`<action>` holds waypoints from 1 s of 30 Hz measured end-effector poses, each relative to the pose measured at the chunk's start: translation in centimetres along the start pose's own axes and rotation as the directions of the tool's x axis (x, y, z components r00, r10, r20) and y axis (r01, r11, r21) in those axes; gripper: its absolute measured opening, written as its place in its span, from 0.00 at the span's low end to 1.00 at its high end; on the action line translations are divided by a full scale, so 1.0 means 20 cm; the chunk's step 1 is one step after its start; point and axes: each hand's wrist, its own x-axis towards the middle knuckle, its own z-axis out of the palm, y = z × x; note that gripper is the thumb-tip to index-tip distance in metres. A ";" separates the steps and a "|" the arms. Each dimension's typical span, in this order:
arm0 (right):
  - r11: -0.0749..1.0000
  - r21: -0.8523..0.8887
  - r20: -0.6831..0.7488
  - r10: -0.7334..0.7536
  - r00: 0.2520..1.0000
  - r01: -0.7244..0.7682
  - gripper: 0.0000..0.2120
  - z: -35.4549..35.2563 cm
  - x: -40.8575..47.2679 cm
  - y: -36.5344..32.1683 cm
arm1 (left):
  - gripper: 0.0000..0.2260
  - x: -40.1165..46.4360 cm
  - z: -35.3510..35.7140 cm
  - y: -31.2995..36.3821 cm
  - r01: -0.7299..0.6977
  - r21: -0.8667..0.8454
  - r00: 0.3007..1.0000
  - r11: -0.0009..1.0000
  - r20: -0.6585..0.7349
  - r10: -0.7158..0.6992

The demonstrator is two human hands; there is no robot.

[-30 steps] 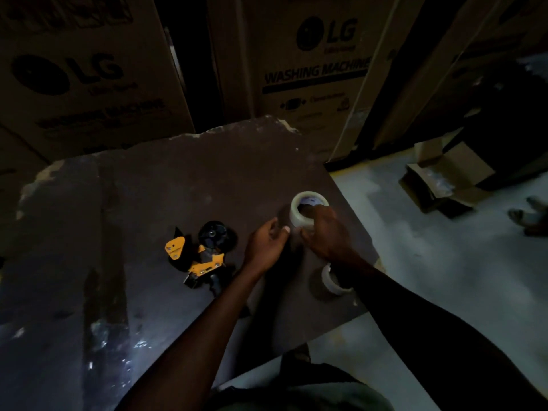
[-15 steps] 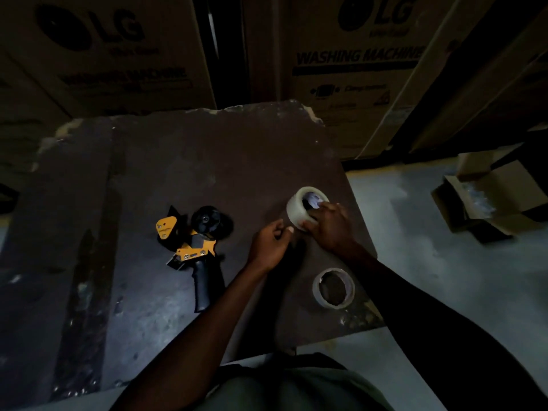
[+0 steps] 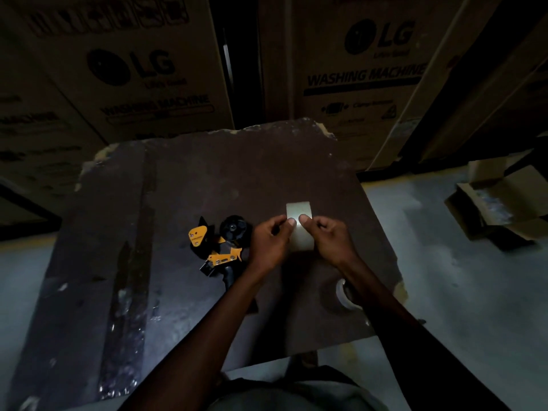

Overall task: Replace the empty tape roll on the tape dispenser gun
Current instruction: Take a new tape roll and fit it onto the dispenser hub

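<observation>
A pale, translucent whitish roll of tape point(image 3: 300, 225) shows against a dark brown, scuffed worktop point(image 3: 184, 179) streaked with a darker stripe and pale flecks at left. The tape dispenser gun point(image 3: 221, 246) is black with orange-yellow plates. Tan cardboard boxes point(image 3: 364, 66) at the far side carry black LG logos and "WASHING MACHINE" lettering. The floor point(image 3: 462, 292) is mottled grey.

dispenser point(image 3: 221, 246) left of tape roll point(image 3: 299, 225), on table point(image 3: 178, 179)

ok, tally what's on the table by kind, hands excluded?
Tape rolls: 2, one held edge-on, one flat under the right forearm
Tape guns: 1
Total: 3
</observation>
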 end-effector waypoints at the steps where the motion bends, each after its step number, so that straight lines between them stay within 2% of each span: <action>1: 0.999 0.029 0.010 -0.014 1.000 0.014 0.23 0.02 -0.03 -0.02 | 0.04 -0.02 -0.03 0.02 0.000 -0.005 1.000 1.000 -0.007 0.000; 3: 0.995 0.096 0.018 -0.035 0.999 0.033 0.30 0.06 -0.07 -0.06 | 0.05 -0.05 -0.07 0.05 0.000 -0.013 1.000 1.000 -0.016 0.000; 5: 0.987 0.156 0.028 -0.038 0.999 0.033 0.30 0.11 -0.11 -0.11 | 0.06 -0.08 -0.12 0.09 -0.001 -0.048 0.999 0.999 -0.034 -0.001; 9: 0.981 0.194 0.055 0.004 0.999 -0.015 0.11 0.17 -0.16 -0.19 | 0.08 -0.13 -0.21 0.16 -0.037 -0.055 0.997 0.998 -0.071 0.033; 11: 0.975 0.218 0.074 0.014 0.997 -0.030 0.07 0.20 -0.17 -0.21 | 0.06 -0.16 -0.25 0.18 -0.070 -0.065 0.996 0.995 -0.067 0.065; 15: 0.958 0.275 0.072 0.058 0.996 -0.076 0.26 0.26 -0.17 -0.27 | 0.04 -0.22 -0.32 0.19 -0.125 -0.086 0.991 0.988 -0.047 0.122; 18: 0.944 0.313 0.095 0.073 0.993 -0.100 0.28 0.28 -0.17 -0.31 | 0.06 -0.25 -0.36 0.16 -0.141 -0.075 0.989 0.987 -0.045 0.138; 20: 0.945 0.317 0.109 0.044 0.993 -0.077 0.25 0.31 -0.18 -0.33 | 0.05 -0.27 -0.39 0.18 -0.125 -0.107 0.990 0.986 -0.078 0.117; 23: 0.945 0.326 0.143 -0.011 0.990 -0.037 0.09 0.37 -0.21 -0.33 | 0.08 -0.27 -0.45 0.22 -0.084 -0.117 0.990 0.990 -0.121 0.069; 25: 0.944 0.331 0.173 -0.054 0.983 -0.006 0.03 0.41 -0.23 -0.34 | 0.13 -0.26 -0.50 0.24 -0.093 -0.107 0.985 0.990 -0.155 0.076; 27: 0.939 0.345 0.194 -0.077 0.978 0.006 0.04 0.45 -0.24 -0.35 | 0.13 -0.26 -0.53 0.26 -0.112 -0.112 0.981 0.987 -0.172 0.091; 30: 0.929 0.371 0.187 -0.073 0.980 -0.001 0.04 0.49 -0.25 -0.38 | 0.08 -0.28 -0.58 0.29 -0.118 -0.138 0.982 0.983 -0.161 0.095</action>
